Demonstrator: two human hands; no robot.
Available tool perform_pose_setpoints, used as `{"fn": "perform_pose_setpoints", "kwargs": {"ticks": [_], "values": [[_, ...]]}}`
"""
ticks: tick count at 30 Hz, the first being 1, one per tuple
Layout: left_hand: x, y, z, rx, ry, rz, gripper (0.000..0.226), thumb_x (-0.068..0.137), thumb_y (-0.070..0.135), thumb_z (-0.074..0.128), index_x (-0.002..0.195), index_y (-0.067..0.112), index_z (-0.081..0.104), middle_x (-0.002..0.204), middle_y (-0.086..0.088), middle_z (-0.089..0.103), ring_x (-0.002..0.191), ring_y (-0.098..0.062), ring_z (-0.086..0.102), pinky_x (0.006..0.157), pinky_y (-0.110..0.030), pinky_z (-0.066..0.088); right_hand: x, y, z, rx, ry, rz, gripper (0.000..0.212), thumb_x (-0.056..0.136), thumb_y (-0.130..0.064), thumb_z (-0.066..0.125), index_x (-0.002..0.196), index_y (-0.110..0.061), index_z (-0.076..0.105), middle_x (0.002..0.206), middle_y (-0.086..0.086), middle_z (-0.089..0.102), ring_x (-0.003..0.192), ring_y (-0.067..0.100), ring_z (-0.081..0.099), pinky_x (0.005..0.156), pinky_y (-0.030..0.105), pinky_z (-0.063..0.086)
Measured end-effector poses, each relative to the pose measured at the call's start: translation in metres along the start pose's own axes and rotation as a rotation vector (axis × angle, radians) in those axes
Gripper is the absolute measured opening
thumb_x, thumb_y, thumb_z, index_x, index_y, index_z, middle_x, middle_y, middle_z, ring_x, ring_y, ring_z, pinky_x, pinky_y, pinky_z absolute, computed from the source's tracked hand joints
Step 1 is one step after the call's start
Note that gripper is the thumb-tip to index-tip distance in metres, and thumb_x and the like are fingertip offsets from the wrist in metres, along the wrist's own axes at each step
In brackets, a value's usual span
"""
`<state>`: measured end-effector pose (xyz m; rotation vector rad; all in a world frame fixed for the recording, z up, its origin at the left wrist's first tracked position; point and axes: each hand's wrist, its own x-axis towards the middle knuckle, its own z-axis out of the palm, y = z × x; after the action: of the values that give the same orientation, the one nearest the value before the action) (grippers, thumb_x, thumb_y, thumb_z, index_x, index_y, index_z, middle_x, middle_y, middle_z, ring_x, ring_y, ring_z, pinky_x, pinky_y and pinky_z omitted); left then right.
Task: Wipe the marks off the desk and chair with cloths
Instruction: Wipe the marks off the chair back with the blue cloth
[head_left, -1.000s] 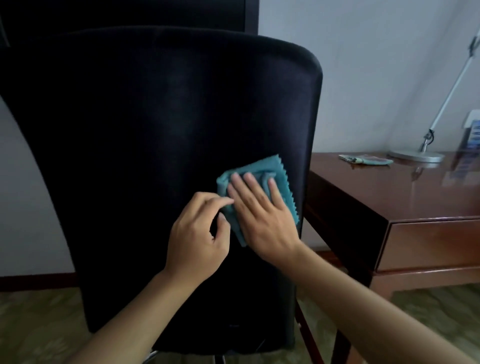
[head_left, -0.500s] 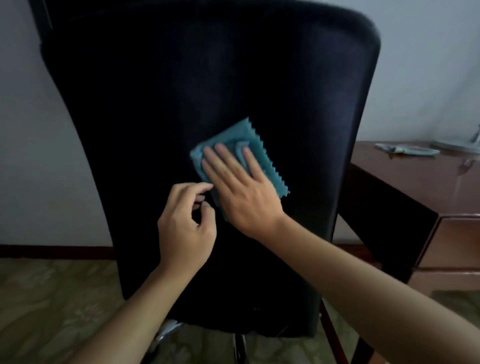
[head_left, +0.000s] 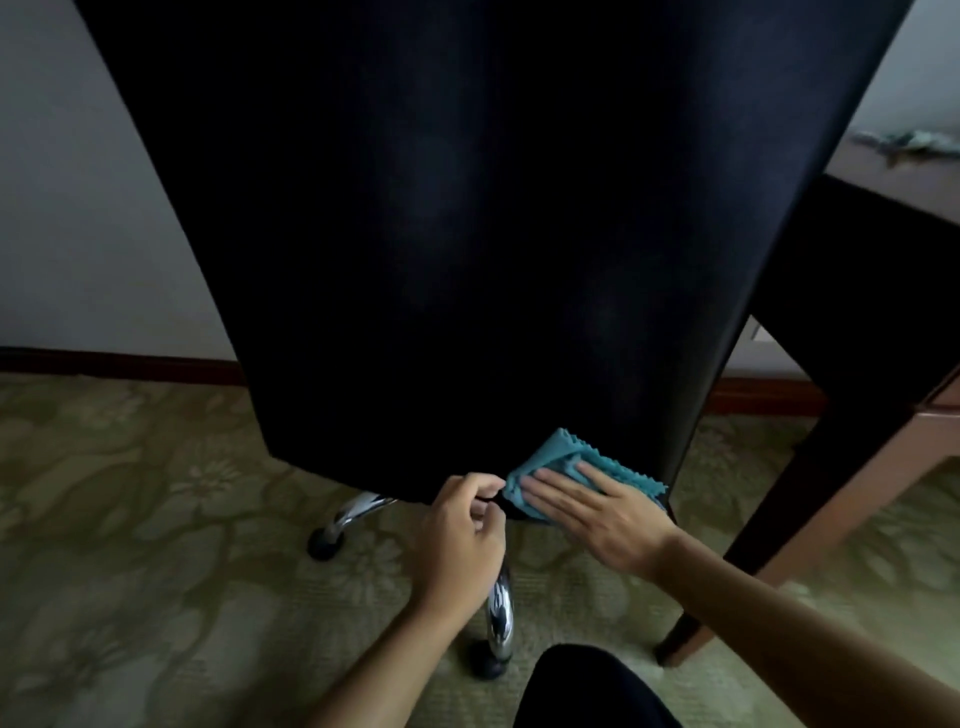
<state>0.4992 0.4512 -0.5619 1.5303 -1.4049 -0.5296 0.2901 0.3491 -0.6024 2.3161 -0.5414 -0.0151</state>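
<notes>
The black chair (head_left: 467, 234) back fills most of the view, running from twelve o'clock down past the centre, its lower edge just above the hands. Under it the patterned green carpet (head_left: 130, 545) spreads across the whole bottom half, with a dark wooden skirting board (head_left: 104, 361) along the wall at nine o'clock. At three o'clock stands the wooden desk (head_left: 883, 467), its dark side panel and one leg close beside the chair's right edge, and something pale and blurred lies on its top at two o'clock, too smeared to name. Two chrome chair legs (head_left: 498, 618) with black castors show below the backrest, toward six and seven o'clock. A dark rounded shape, likely the person's knee (head_left: 592, 686), sits at six o'clock. The right hand (head_left: 602, 512) lies flat with fingers extended, pressing the teal cloth (head_left: 556, 457) against the bottom right corner of the backrest, at about five o'clock from centre; it pins the cloth under the palm, not gripping it. The left hand (head_left: 457, 535), touching the cloth's left edge, is curled nearly closed, thumb and forefinger pinched at the chair's lower rim.
</notes>
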Motion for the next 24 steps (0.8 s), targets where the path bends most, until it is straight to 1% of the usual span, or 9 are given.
{"fn": "perform_pose_setpoints", "kwargs": {"ticks": [4,7,9,12,14,17,20,22,24], "values": [[0.006,-0.012,0.01,-0.128,-0.017,-0.243,0.019,0.095,0.008,0.057,0.101,0.026,0.064,0.102,0.009,0.066,0.095,-0.003,0.061,0.076,-0.012,0.045,-0.03,0.012,0.01,0.025,-0.069,-0.035,0.071,0.088,-0.024,0.028,0.156,-0.013,0.011,0.165,0.002,0.004,0.151,0.017,0.001,0.122,0.042,-0.009],[0.007,-0.023,0.014,-0.351,0.047,-0.589,0.017,0.095,0.005,0.056,0.107,0.01,0.067,0.1,-0.006,0.069,0.094,-0.017,0.064,0.086,-0.03,0.053,-0.041,0.022,0.014,0.003,-0.076,-0.061,0.07,0.089,-0.022,0.029,0.156,-0.013,0.01,0.165,0.002,0.004,0.151,0.018,0.002,0.122,0.043,-0.008],[0.003,-0.035,0.014,-0.517,0.072,-0.81,0.019,0.095,0.004,0.056,0.111,0.004,0.065,0.097,-0.01,0.068,0.094,-0.023,0.063,0.085,-0.037,0.053,-0.043,0.024,0.017,-0.006,-0.056,-0.085,0.071,0.089,-0.021,0.029,0.156,-0.012,0.009,0.165,0.001,0.004,0.151,0.019,0.003,0.122,0.045,-0.007],[0.0,-0.051,0.009,-0.756,0.02,-0.989,0.016,0.098,0.01,0.051,0.11,0.006,0.061,0.117,-0.011,0.062,0.113,-0.026,0.059,0.087,-0.037,0.051,-0.032,0.026,0.02,-0.05,-0.004,-0.183,0.075,0.089,-0.019,0.041,0.156,-0.012,0.007,0.165,0.0,0.002,0.152,0.02,0.0,0.122,0.045,-0.009],[0.001,-0.062,0.004,-0.884,0.034,-1.021,0.015,0.098,0.013,0.049,0.11,0.009,0.058,0.127,-0.01,0.057,0.124,-0.028,0.054,0.095,-0.042,0.047,-0.018,0.022,0.023,-0.057,0.012,-0.227,0.086,0.085,-0.019,0.055,0.156,-0.012,0.008,0.165,0.0,0.001,0.151,0.02,-0.003,0.122,0.045,-0.01],[0.009,-0.074,-0.009,-0.988,0.098,-0.993,0.018,0.097,0.014,0.047,0.109,0.009,0.06,0.128,-0.008,0.056,0.125,-0.027,0.05,0.1,-0.046,0.041,0.008,-0.002,0.023,-0.037,0.017,-0.236,0.086,0.084,-0.021,0.06,0.155,-0.012,0.013,0.165,0.001,0.002,0.151,0.021,-0.006,0.121,0.045,-0.012],[0.025,-0.087,-0.027,-0.994,0.142,-0.945,0.02,0.095,0.013,0.045,0.105,0.013,0.062,0.121,-0.002,0.06,0.126,-0.023,0.046,0.108,-0.046,0.032,0.045,-0.04,0.02,0.002,0.011,-0.245,0.071,0.088,-0.025,0.052,0.152,-0.012,0.024,0.164,0.003,0.009,0.151,0.022,-0.002,0.12,0.047,-0.013],[0.037,-0.1,-0.043,-1.039,0.184,-0.933,0.024,0.094,0.014,0.044,0.112,0.012,0.061,0.133,-0.006,0.057,0.136,-0.024,0.042,0.117,-0.047,0.024,0.077,-0.06,0.014,0.007,0.022,-0.226,0.06,0.092,-0.025,0.04,0.149,-0.01,0.028,0.163,0.005,0.012,0.15,0.022,0.002,0.12,0.048,-0.013],[0.048,-0.119,-0.063,-1.122,0.239,-0.902,0.017,0.093,0.017,0.044,0.099,0.016,0.06,0.128,-0.006,0.06,0.133,-0.024,0.046,0.119,-0.049,0.019,0.101,-0.073,0.01,-0.03,0.012,-0.218,0.058,0.092,-0.026,0.029,0.147,-0.007,0.026,0.163,0.008,0.006,0.15,0.026,-0.007,0.119,0.05,-0.015]]}}
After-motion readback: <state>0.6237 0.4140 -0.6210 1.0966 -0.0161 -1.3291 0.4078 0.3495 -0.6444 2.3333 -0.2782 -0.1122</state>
